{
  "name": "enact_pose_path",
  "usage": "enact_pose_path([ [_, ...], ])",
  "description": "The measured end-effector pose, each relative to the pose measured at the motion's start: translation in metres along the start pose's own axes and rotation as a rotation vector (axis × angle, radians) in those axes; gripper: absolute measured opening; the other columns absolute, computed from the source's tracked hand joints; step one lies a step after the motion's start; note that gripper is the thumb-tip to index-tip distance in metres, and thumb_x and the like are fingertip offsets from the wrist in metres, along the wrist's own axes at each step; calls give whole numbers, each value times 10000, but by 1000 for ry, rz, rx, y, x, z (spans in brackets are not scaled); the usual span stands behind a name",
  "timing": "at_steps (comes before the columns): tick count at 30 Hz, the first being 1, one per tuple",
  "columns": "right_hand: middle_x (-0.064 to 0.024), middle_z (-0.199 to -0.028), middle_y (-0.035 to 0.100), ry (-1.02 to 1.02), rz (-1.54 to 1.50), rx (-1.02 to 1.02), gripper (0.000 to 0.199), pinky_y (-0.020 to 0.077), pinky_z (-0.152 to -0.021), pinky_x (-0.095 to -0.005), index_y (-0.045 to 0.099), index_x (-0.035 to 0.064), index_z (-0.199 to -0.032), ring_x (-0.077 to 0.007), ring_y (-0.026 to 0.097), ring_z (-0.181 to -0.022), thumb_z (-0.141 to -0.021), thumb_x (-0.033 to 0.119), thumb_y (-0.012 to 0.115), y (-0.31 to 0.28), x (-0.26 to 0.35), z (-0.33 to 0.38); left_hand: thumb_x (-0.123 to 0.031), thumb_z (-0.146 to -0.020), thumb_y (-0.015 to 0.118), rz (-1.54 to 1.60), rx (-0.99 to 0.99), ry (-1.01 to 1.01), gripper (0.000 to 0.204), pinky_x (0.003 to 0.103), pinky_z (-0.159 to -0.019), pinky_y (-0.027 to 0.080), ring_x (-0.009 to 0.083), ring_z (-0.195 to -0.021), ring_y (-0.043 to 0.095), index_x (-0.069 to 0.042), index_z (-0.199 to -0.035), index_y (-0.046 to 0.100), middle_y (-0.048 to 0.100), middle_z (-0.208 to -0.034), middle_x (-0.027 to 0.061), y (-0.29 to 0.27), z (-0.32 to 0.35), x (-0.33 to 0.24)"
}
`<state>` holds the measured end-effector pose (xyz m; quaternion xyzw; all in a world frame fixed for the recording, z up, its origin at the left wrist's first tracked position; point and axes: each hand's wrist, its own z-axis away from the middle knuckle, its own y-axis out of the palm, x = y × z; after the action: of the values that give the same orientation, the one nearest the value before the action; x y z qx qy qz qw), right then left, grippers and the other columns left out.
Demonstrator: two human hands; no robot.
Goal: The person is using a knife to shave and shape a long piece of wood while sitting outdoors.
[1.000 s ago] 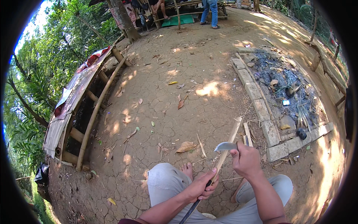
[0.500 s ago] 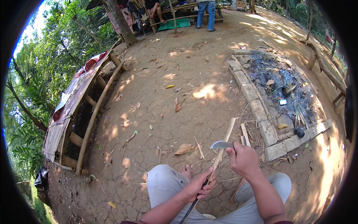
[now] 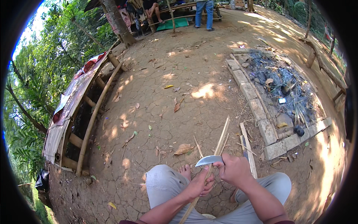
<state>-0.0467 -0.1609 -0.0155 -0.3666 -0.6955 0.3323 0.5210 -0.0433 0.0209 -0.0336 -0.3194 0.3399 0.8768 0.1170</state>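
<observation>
My left hand (image 3: 200, 184) is closed round a long, thin bamboo strip (image 3: 224, 130) that slants up and away from my lap. Its lower end runs down between my legs. In my right hand (image 3: 235, 170) is a knife with a short curved blade (image 3: 209, 160); the handle is hidden inside my fist. The blade lies across the strip just above my left fingers, its tip pointing left. A thin sliver stands out beside the strip above the blade. On the ground beyond my right hand lie a pale strip (image 3: 247, 145) and a dark piece beside it.
A block-edged fire pit (image 3: 259, 112) with ash and litter is at right. On the left stands a low bamboo bench (image 3: 91, 123). Dry leaves (image 3: 184, 149) dot the cracked soil. At the back, a person in jeans (image 3: 204, 15) stands near a seated person.
The knife has come down and left along the strip, nearer my left hand. The strip's lower part, dark before, now shows its pale side. A sliver now stands out from it.
</observation>
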Motion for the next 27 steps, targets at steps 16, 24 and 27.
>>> enact_pose_path([
  [16, -185, -550, 593, 82, 38, 107, 453, 482, -470, -493, 547, 45, -782, -396, 629, -516, -962, 460, 533, 0, 9, -2, -607, -1029, 169, 54, -69, -66, 550, 239, -364, 185, 87, -390, 217, -135, -803, 339, 252, -533, -27, 0, 3, -4],
  [24, -169, -534, 602, -6, 14, 82, 478, 499, -438, -474, 558, 47, -768, -374, 636, -481, -949, 490, 543, 9, 12, 13, -597, -1031, 171, 53, -25, -39, 539, 236, -362, 195, 85, -386, 223, -138, -811, 346, 270, -532, -31, -2, 1, 2],
  [27, -171, -539, 601, 113, 57, -17, 468, 494, -448, -486, 569, 47, -773, -382, 634, -492, -960, 474, 531, 1, 3, -1, -629, -1019, 174, 74, 7, -90, 557, 241, -361, 194, 80, -397, 223, -142, -808, 341, 266, -552, -40, 1, -2, 8],
])
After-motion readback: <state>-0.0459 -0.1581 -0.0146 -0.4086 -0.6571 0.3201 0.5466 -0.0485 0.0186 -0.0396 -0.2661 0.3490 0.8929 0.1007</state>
